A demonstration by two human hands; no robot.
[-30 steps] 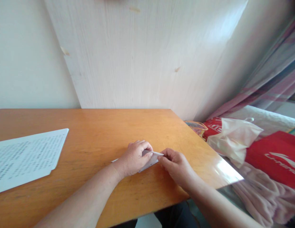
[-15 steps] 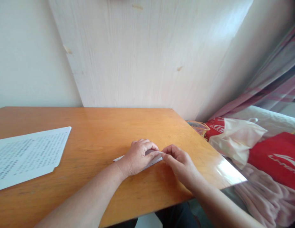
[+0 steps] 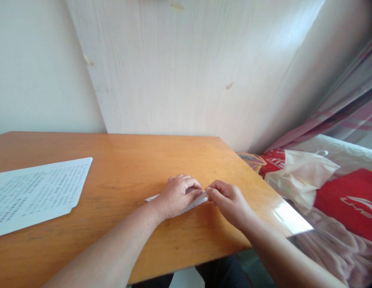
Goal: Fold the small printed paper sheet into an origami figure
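Observation:
A narrow piece of folded white paper (image 3: pixel 195 204) lies near the front edge of the wooden table (image 3: pixel 138 160). My left hand (image 3: pixel 179 197) rests over its middle, thumb and fingers closed on the paper and hiding much of it. One pointed end shows beyond the wrist on the left. At the right end, my right hand (image 3: pixel 225 198) pinches the paper's tip between thumb and forefinger. The fold under my fingers is partly hidden.
Printed white sheets (image 3: pixel 45 192) lie on the table's left side. A pale panel (image 3: pixel 174 72) stands behind the table. Past the right edge are red bags (image 3: pixel 351 200), a cream plastic bag (image 3: pixel 297 176) and a pinkish blanket (image 3: pixel 333 240).
My right hand's fingers have closed more tightly at the paper's right tip. My left hand stays in place on the paper. The whole view has shifted slightly.

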